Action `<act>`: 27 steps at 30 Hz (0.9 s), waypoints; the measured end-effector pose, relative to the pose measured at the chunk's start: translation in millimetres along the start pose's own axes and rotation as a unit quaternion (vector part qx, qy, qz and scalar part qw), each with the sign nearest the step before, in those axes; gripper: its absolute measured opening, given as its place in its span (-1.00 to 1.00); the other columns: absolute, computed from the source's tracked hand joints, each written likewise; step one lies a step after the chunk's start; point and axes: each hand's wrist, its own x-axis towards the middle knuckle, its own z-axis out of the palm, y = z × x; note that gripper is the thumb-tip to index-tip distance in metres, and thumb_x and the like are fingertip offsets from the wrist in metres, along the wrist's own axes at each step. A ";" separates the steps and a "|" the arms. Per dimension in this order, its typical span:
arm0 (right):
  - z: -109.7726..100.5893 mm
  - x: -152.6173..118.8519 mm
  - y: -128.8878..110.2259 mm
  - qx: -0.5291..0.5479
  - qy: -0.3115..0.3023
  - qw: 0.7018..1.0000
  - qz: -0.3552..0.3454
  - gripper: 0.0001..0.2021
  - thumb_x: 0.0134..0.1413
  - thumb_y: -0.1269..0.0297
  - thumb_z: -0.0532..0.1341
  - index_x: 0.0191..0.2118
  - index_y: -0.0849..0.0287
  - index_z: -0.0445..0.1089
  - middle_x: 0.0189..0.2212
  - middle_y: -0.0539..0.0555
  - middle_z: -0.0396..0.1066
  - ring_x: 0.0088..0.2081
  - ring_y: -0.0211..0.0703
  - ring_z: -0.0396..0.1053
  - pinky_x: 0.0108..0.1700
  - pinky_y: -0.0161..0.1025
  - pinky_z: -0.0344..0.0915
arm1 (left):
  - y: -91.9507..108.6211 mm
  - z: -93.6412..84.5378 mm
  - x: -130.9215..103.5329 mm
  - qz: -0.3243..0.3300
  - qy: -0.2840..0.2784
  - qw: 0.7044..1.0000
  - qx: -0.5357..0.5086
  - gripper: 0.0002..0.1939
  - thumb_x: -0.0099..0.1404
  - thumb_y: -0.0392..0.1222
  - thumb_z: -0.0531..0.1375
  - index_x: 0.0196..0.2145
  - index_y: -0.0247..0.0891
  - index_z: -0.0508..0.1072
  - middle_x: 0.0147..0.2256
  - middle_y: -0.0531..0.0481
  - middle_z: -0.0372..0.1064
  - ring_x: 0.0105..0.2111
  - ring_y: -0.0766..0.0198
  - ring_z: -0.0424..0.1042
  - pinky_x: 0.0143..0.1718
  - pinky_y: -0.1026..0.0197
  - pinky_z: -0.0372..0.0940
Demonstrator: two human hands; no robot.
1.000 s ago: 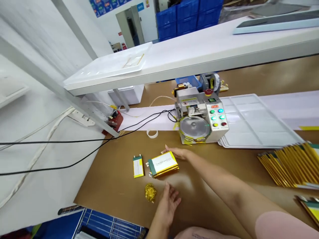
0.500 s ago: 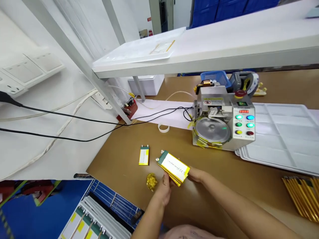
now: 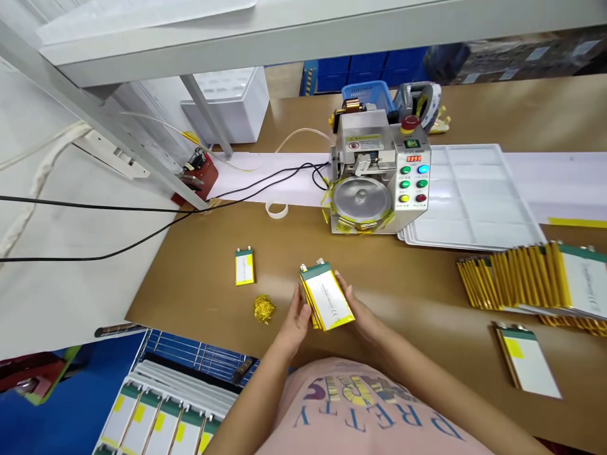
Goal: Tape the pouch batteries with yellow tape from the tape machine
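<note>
Between my two hands is a small stack of pouch battery cells [image 3: 327, 296], with white labels, yellow edges, green top bands and metal tabs pointing away from me. My left hand [image 3: 294, 322] grips the stack's left side, thumb along the edge. My right hand [image 3: 358, 309] holds the right side, its fingers partly behind the cells. A single battery cell [image 3: 245, 268] lies flat to the left. Nearer to me, a crumpled ball of gold tape [image 3: 263, 308] sits left of my left hand.
A tape-dispensing machine [image 3: 365, 170] with lit buttons stands ahead, beside white trays [image 3: 469, 196]. On the right are a leaning row of battery cells [image 3: 521, 278] and another small pile [image 3: 531, 363]. A white ring [image 3: 276, 210] and black cables [image 3: 265, 183] lie at left; a shelf [image 3: 284, 41] crosses above.
The view has swung down and to the right, bringing more cells into sight. The held stack has turned so its tabs point more directly away. Some machine lights have changed.
</note>
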 end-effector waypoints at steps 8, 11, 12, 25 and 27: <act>10.3 -13.0 -28.7 -0.073 0.021 0.995 -0.057 -0.28 -0.08 -0.06 0.14 0.20 -0.08 -0.15 0.23 0.00 -0.20 0.20 -0.12 -0.17 0.16 -0.10 -0.08 | 2.1 10.4 -29.9 0.378 0.136 0.821 0.406 -0.63 0.05 -0.19 0.20 -0.13 -0.10 0.34 -0.04 -0.12 0.29 0.02 0.07 0.20 0.07 -0.11 -0.01; 16.1 -11.5 -25.5 -0.051 0.005 0.998 -0.045 -0.25 -0.07 0.00 0.16 0.21 -0.07 -0.20 0.20 0.03 -0.11 0.16 -0.08 -0.05 0.11 -0.08 0.03 | -1.6 8.0 -27.9 0.422 0.126 0.802 0.404 -0.71 0.08 -0.29 0.16 -0.20 -0.09 0.38 -0.13 -0.08 0.37 -0.11 0.16 0.33 0.04 -0.13 0.02; 16.7 -11.0 -24.3 -0.048 0.001 0.998 -0.041 -0.26 -0.06 0.01 0.15 0.21 -0.06 -0.20 0.19 0.04 -0.08 0.14 -0.07 -0.01 0.09 -0.07 0.06 | -1.6 7.0 -27.7 0.425 0.123 0.802 0.402 -0.73 0.08 -0.30 0.15 -0.22 -0.08 0.39 -0.14 -0.07 0.38 -0.13 0.17 0.34 0.04 -0.14 0.01; 16.6 -9.7 -24.3 -0.114 -0.008 0.991 -0.068 -0.31 0.01 -0.01 0.07 0.22 0.00 -0.20 0.22 0.01 -0.16 0.18 -0.09 -0.11 0.14 -0.11 -0.07 | 16.6 30.3 -26.7 0.224 0.175 0.949 0.138 -0.80 0.14 -0.26 0.09 -0.23 -0.23 0.23 -0.28 -0.06 0.20 -0.24 0.27 0.25 -0.20 0.16 0.24; 18.3 -10.3 -24.5 -0.109 -0.014 0.992 -0.061 -0.31 0.01 -0.01 0.06 0.22 -0.01 -0.23 0.22 0.00 -0.16 0.17 -0.09 -0.08 0.13 -0.10 -0.06 | 17.6 32.6 -24.7 0.192 0.179 0.959 0.110 -0.75 0.15 -0.23 0.09 -0.18 -0.21 0.18 -0.25 -0.06 0.17 -0.25 0.28 0.23 -0.18 0.17 0.23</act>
